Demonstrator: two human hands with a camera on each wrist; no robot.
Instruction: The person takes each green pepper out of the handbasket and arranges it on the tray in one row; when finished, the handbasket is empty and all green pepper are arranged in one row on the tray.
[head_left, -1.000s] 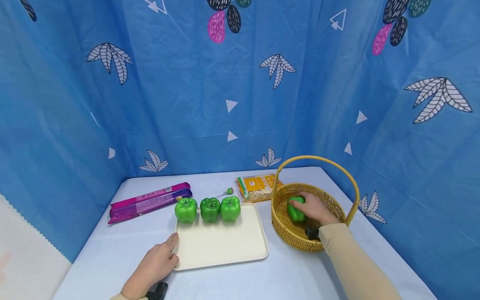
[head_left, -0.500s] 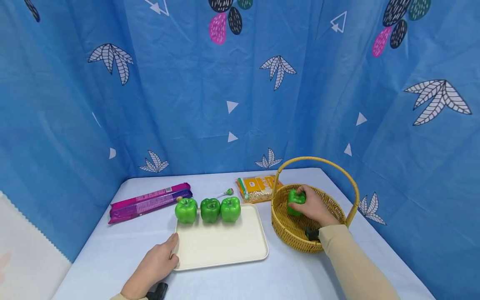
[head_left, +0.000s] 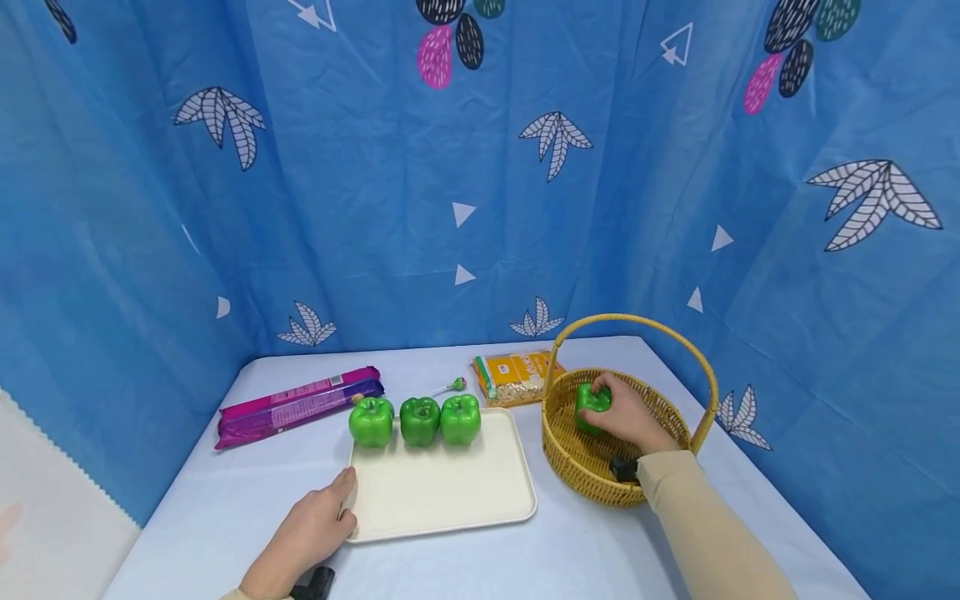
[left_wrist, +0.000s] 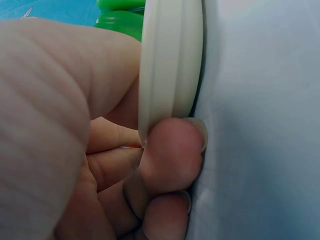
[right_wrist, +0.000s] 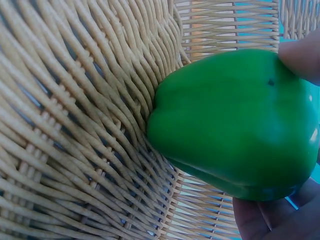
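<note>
Inside the wicker basket (head_left: 585, 475) at the right, my right hand (head_left: 626, 408) grips a green bell pepper (head_left: 590, 404), fingers and thumb on either side of its upper end. In the right wrist view this pepper (right_wrist: 230, 120) has its narrow end right at the woven floor. My left hand (head_left: 311, 521) pinches the left edge of a cream tray (head_left: 450, 492). The left wrist view has the tray's rim (left_wrist: 170, 65) between thumb and fingers, close over the table. Three more green bell peppers (head_left: 420, 421) stand in a row along the tray's far edge.
Behind the peppers lie a long purple snack packet (head_left: 300, 408) and a small lollipop (head_left: 456, 384). An orange-and-clear food bag (head_left: 517, 377) lies by the basket's back left. The basket's tall handle (head_left: 637, 317) arches over the right hand. Blue curtains (head_left: 375, 208) enclose the table.
The pepper in the basket has been tipped more upright and shifted slightly toward the back, with the right hand's fingers moving along. The left hand and tray stay put.
</note>
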